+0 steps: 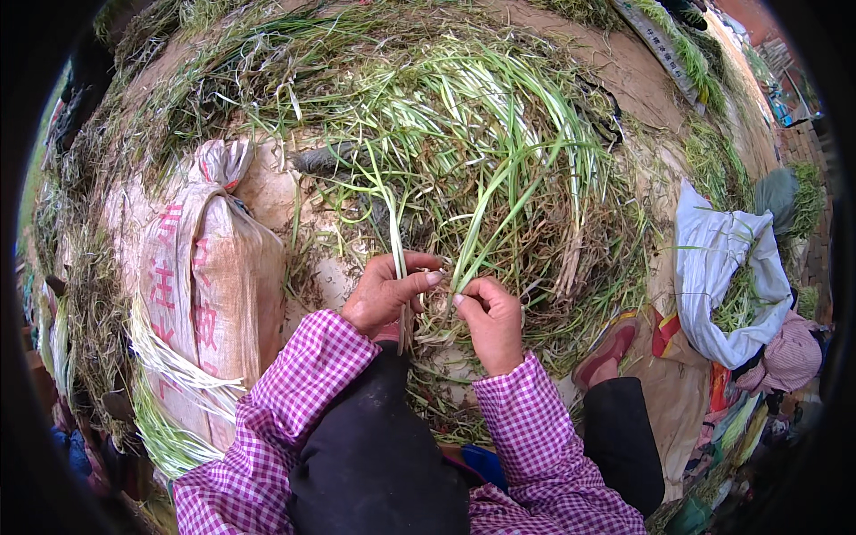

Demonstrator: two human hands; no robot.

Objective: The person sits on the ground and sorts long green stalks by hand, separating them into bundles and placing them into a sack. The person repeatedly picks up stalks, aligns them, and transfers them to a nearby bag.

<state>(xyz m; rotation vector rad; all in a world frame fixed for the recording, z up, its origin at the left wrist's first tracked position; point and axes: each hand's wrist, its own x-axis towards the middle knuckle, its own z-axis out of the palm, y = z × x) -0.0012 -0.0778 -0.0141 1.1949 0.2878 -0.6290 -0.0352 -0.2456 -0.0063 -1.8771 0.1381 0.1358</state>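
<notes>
Several thin green stalks with pale lower stems [397, 247] are in my left hand [384, 293], pinched between thumb and fingers, their root ends hanging below. A few more green stalks [471, 247] are gripped low down by my right hand [493, 322], their leaves fanning up and to the right. My two hands are close together, above my lap. Just beyond them lies a large tangled heap of long green-and-white stalks [461, 107] with brown roots and withered leaves. The exact kind of plant cannot be told for certain.
A tied woven sack [234, 287] with red writing lies at the left, pale-stemmed stalks [174, 361] on it. At the right stands an open white sack [709, 261] of greens, with a person in a checked hat [792, 351] beside it. Plant debris covers much of the ground.
</notes>
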